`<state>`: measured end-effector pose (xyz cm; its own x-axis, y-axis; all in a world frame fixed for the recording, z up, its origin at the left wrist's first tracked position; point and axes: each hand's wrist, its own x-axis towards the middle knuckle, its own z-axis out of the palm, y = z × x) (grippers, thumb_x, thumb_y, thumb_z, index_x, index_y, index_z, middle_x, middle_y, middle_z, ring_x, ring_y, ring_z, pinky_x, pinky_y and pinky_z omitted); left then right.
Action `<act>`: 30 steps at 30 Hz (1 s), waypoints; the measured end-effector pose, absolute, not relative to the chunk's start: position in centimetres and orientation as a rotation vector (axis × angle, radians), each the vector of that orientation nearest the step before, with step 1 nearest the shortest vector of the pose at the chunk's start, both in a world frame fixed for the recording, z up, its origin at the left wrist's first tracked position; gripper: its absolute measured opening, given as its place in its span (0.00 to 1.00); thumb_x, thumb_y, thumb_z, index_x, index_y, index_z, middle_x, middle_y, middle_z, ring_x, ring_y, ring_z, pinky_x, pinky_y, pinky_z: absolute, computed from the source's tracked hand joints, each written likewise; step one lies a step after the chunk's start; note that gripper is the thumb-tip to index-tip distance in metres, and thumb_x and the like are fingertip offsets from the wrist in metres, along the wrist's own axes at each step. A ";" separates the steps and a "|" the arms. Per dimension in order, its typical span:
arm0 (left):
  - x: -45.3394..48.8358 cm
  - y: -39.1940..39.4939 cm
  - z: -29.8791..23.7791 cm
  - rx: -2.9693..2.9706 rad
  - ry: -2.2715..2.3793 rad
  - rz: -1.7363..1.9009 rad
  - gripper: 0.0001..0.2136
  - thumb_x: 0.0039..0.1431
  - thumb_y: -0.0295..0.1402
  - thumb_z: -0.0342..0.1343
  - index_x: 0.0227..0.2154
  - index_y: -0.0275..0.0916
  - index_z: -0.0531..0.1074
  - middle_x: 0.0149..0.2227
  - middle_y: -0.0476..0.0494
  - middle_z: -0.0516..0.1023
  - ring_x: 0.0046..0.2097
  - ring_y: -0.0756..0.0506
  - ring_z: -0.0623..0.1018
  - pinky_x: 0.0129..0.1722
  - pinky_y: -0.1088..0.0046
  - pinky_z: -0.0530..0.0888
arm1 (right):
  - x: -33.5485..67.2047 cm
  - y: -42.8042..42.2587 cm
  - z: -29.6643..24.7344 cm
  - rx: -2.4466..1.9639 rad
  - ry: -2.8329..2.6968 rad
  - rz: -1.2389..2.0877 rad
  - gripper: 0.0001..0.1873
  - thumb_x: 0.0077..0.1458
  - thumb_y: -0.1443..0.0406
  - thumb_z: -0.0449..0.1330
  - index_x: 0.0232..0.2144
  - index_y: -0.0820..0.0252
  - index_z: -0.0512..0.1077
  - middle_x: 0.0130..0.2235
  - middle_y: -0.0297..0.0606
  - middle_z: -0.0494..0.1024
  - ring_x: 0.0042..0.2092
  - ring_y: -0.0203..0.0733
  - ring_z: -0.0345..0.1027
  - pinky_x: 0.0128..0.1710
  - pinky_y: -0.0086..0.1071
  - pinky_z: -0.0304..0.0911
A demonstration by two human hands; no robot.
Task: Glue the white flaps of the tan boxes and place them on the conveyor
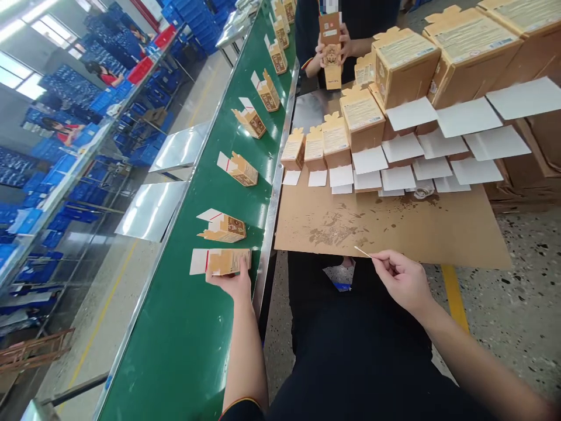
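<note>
My left hand (234, 283) is closed on a box (228, 261) at the lower left of centre. The thumb is under its near side and the fingers curl round its right end, so the box lies on its side, low over the belt (184, 339). Its white flap (198, 261) hangs open to the left, away from my grip. I judge that is why I hold the other end.

My right hand (403, 280), low and right of centre, pinches a thin stick (363, 252) between thumb and forefinger, with the other fingers loosely folded. The tip points up and left, at the near edge of the cardboard sheet (460, 234). A light pinch seems to suit so slight a tool.

Dark stains (333, 228) mark the sheet's middle, just above the tip. Higher in the frame, rows of boxes (335, 140) stand on the sheet with their white flaps laid toward me. The flaps overlap like tiles, leaving each one exposed.

Up the belt a line of boxes (223, 228) lies on their sides, well apart and flaps open, running to the top of the frame. At top centre a co-worker's hands (344, 47) hold an upright box (330, 29). Blue crates (87, 93) fill the upper left.
</note>
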<state>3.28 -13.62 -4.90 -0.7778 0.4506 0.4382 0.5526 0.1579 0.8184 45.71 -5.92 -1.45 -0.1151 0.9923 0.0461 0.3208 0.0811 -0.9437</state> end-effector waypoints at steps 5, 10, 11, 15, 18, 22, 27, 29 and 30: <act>1.2 -16.0 -4.7 -0.864 -2.410 -1.489 0.54 0.52 0.45 0.79 0.70 0.46 0.46 0.71 0.26 0.58 0.72 0.30 0.73 0.69 0.39 0.77 | 45.2 -4.2 -1.5 -1.298 -1.575 1.094 0.23 0.69 0.45 0.65 0.34 0.55 0.84 0.23 0.33 0.71 0.23 0.36 0.63 0.22 0.31 0.60; 0.6 -17.3 -2.7 -0.892 -1.998 -1.248 0.46 0.51 0.41 0.75 0.64 0.49 0.50 0.68 0.30 0.53 0.72 0.21 0.62 0.75 0.24 0.59 | 47.7 -3.4 -1.7 -1.380 -1.523 1.016 0.21 0.69 0.45 0.66 0.36 0.54 0.85 0.25 0.35 0.74 0.24 0.38 0.66 0.22 0.31 0.62; 1.0 -16.7 -2.0 -0.956 -1.915 -1.252 0.41 0.52 0.41 0.73 0.62 0.49 0.52 0.66 0.32 0.55 0.71 0.21 0.62 0.75 0.23 0.58 | 48.3 -3.5 -1.7 -1.399 -1.505 0.997 0.21 0.69 0.45 0.66 0.37 0.54 0.85 0.25 0.35 0.75 0.25 0.38 0.66 0.23 0.32 0.63; 3.7 -7.7 0.7 -1.142 -1.770 -1.564 0.22 0.62 0.45 0.64 0.53 0.48 0.62 0.55 0.38 0.66 0.62 0.29 0.73 0.70 0.35 0.70 | 49.4 -4.2 -1.7 -1.438 -1.446 0.975 0.22 0.68 0.44 0.67 0.36 0.55 0.85 0.25 0.36 0.75 0.25 0.39 0.69 0.23 0.32 0.65; 5.7 5.2 2.1 -1.538 -1.927 -1.784 0.19 0.67 0.45 0.64 0.55 0.45 0.68 0.57 0.38 0.72 0.61 0.35 0.77 0.69 0.49 0.75 | 49.1 -4.7 -1.2 -1.444 -1.443 0.983 0.23 0.68 0.44 0.67 0.35 0.55 0.85 0.25 0.36 0.75 0.25 0.39 0.69 0.24 0.31 0.66; 6.7 20.5 2.3 -1.609 -2.600 -1.736 0.22 0.72 0.43 0.62 0.63 0.39 0.71 0.64 0.29 0.77 0.66 0.36 0.78 0.69 0.59 0.74 | 48.8 -5.8 -0.6 -1.459 -1.424 0.976 0.23 0.69 0.44 0.66 0.36 0.55 0.85 0.26 0.36 0.76 0.25 0.38 0.68 0.24 0.30 0.65; 7.1 25.6 1.0 -1.686 -2.965 -1.450 0.18 0.68 0.44 0.67 0.52 0.36 0.81 0.55 0.26 0.86 0.67 0.25 0.79 0.67 0.48 0.75 | 49.5 -6.7 -0.9 -1.492 -1.369 0.931 0.26 0.69 0.41 0.65 0.36 0.56 0.85 0.26 0.37 0.77 0.26 0.39 0.70 0.25 0.30 0.67; 6.8 24.1 0.5 -1.729 -2.961 -1.438 0.16 0.67 0.46 0.67 0.45 0.37 0.82 0.49 0.30 0.88 0.63 0.25 0.82 0.65 0.48 0.77 | 49.9 -6.8 -1.2 -1.509 -1.354 0.910 0.28 0.69 0.39 0.64 0.37 0.56 0.85 0.28 0.39 0.79 0.27 0.39 0.71 0.25 0.31 0.67; 6.6 22.9 0.3 -1.725 -2.944 -1.457 0.16 0.68 0.47 0.65 0.44 0.37 0.82 0.48 0.30 0.88 0.62 0.26 0.83 0.65 0.49 0.78 | 50.1 -6.8 -1.4 -1.519 -1.349 0.895 0.29 0.70 0.39 0.64 0.37 0.56 0.85 0.28 0.39 0.79 0.27 0.40 0.71 0.26 0.31 0.67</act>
